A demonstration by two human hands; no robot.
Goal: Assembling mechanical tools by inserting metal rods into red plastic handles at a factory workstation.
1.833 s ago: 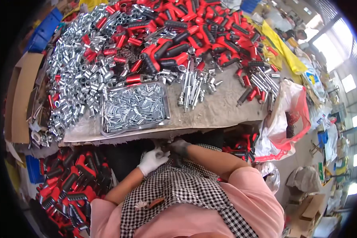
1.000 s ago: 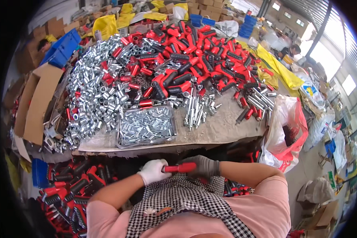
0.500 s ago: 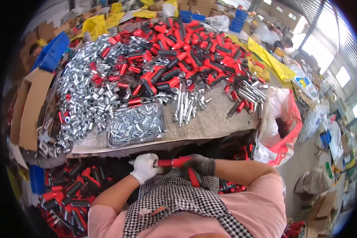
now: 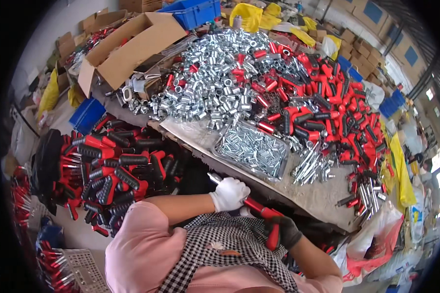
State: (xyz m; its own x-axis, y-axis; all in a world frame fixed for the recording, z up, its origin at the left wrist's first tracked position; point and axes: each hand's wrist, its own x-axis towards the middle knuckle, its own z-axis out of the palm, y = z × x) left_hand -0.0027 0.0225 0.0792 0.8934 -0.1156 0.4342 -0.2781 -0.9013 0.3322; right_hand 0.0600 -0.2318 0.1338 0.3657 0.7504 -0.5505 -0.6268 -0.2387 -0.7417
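Just in front of my apron, both hands grip a red pistol-grip hand tool (image 4: pixel 269 213). My left hand (image 4: pixel 230 194), in a white glove, is closed around its front part, and a metal tip pokes out beyond the fingers. In a dark grey glove, my right hand (image 4: pixel 287 232) is wrapped about the handle end, hiding much of it. Beyond them on the bench, a clear tray (image 4: pixel 284 168) holds small silver pins. Several metal shafts (image 4: pixel 312 165) lie beside that tray.
Silver sockets (image 4: pixel 200 90) and red-and-black handles (image 4: pixel 335 97) are heaped on the workbench (image 4: pixel 322 200). More such tools (image 4: pixel 120 168) are piled low at the left. An open cardboard box (image 4: pixel 146 46) sits far left, and a white-and-red sack (image 4: pixel 371 244) stands at the right.
The view has swung left, bringing the left-hand tool pile and cardboard box further in. Both hands still hold the tool, now slanted with its metal tip toward the upper left.
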